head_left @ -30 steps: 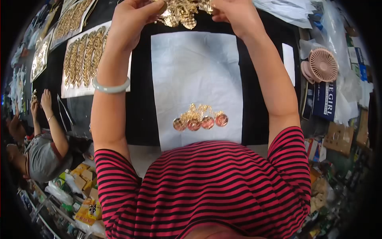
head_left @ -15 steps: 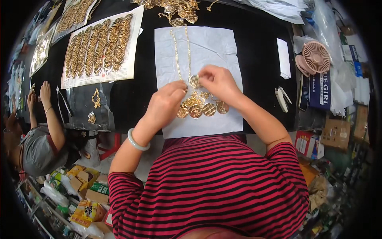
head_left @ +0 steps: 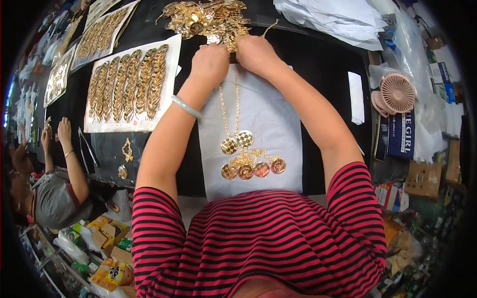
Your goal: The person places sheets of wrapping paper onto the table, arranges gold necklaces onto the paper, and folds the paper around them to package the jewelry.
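My left hand [head_left: 211, 62] and my right hand [head_left: 256, 53] are close together at the near edge of a heap of gold jewelry [head_left: 206, 19]. Both have curled fingers, pressed against gold pieces too small to make out. From just below them, two gold chains [head_left: 237, 102] run down the white paper [head_left: 268, 109] to two round patterned pendants [head_left: 229, 145]. Nearer my body, a row of several round pendants [head_left: 262, 169] lies with bunched chains [head_left: 247, 157] above it. The pendant row lies apart from my hands.
Sheets of gold chains [head_left: 130, 84] lie at the left, near a co-worker's hands [head_left: 64, 131] and tweezers [head_left: 88, 146]. A pink fan [head_left: 396, 93], a white strip [head_left: 356, 98] and stacked white paper [head_left: 330, 20] are at the right.
Both hands first came down from the heap to the paper, then moved back up to the heap's edge. Two patterned pendants with long chains now lie on the paper above the pendant row.
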The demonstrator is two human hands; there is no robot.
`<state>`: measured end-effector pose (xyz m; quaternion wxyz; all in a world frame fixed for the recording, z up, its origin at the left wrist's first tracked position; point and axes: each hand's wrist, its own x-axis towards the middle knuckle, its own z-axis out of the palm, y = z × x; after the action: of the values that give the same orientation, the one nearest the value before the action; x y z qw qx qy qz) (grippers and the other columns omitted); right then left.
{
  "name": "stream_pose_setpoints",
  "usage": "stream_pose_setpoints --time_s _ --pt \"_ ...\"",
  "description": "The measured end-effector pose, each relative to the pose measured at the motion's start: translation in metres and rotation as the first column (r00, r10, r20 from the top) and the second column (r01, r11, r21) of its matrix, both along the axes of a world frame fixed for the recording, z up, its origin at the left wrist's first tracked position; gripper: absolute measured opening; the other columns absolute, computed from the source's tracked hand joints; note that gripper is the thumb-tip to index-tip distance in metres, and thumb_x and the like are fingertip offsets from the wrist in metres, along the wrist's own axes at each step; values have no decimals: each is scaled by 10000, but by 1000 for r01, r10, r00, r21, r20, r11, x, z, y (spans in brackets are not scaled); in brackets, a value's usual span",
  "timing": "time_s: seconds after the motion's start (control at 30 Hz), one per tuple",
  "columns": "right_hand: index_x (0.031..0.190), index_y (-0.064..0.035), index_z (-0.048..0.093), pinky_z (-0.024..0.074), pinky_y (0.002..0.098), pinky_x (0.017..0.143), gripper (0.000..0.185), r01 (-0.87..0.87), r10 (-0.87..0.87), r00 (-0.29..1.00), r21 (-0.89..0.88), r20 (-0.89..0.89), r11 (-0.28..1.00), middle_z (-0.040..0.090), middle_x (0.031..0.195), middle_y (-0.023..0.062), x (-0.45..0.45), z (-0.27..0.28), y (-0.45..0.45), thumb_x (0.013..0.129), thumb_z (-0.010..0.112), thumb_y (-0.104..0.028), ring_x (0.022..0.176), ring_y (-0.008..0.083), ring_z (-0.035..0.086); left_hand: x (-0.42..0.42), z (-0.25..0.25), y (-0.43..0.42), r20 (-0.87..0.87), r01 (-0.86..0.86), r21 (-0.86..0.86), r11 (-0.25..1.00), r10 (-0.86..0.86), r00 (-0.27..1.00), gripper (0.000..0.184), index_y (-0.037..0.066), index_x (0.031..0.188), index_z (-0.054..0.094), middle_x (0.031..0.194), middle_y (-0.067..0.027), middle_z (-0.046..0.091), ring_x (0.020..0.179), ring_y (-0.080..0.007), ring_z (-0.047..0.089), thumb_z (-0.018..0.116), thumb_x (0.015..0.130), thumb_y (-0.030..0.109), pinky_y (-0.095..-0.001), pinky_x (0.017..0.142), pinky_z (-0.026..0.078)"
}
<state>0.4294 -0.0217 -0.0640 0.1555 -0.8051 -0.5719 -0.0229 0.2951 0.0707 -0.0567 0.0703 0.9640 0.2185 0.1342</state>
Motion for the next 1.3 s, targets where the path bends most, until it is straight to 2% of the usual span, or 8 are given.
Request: stream_pose_setpoints --time_s 0.13,0.23,0.3,0.57,0.83,0.93,1.0,1.3 --pt "966 -24 669 525 416 709 274 94 -95 987 -11 -133 995 669 839 187 21 18 -6 729 681 -161 757 364 653 5 14 21 -193 -12 43 999 21 981 202 33 935 702 848 -176 685 830 -343 671 689 800 183 -408 742 526" --pt "943 -1 666 537 359 662 234 186 -78 910 235 -406 954 682 774 141 35 43 -21 753 668 -139 696 263 666 1 50 22 252 -48 -278 959 121 960 193 38 956 711 778 -171 685 766 -328 684 675 806 153 -386 700 535" --pt "758 -12 625 484 264 489 23 225 294 539 471 -790 853 613 653 67 16 64 -54 771 606 -9 535 122 569 -10 72 -13 456 118 -411 904 92 885 183 53 983 717 766 -143 686 741 -296 684 656 819 106 -356 686 532" --pt "910 3 654 493 204 572 118 360 -287 287 -175 -914 916 657 737 41 -57 40 -182 801 648 -43 605 90 613 -89 13 -148 330 371 -153 916 -306 893 159 42 944 658 911 -148 682 848 -309 669 626 791 75 -383 699 549" --pt "963 19 653 488 265 571 170 244 -106 612 60 -784 968 673 749 61 -97 12 -224 808 632 -47 646 152 640 -127 8 -166 341 535 -176 827 -458 821 263 7 1022 658 1057 -177 663 990 -338 634 693 772 79 -403 819 532" --pt "1008 12 649 509 329 644 224 97 -40 965 210 -258 973 676 770 98 -91 20 -214 798 628 -63 709 236 663 -130 18 -147 380 514 -238 824 -408 830 283 2 1033 652 1061 -198 657 1032 -354 620 698 776 111 -417 870 510" --pt "1005 8 648 511 344 664 228 150 -96 950 163 -298 975 677 781 112 -85 28 -194 797 630 -81 728 259 664 -118 19 -122 368 29 -362 932 114 923 333 7 1120 624 1090 -200 653 1024 -356 624 679 806 106 -404 895 500" --pt "963 0 635 510 411 722 240 207 -55 821 206 -568 957 681 848 170 -82 10 -116 796 651 -171 805 321 665 -84 -9 -70 390 132 -783 607 314 866 331 -1 1196 579 1099 -174 654 975 -244 659 563 865 7 -332 894 494"
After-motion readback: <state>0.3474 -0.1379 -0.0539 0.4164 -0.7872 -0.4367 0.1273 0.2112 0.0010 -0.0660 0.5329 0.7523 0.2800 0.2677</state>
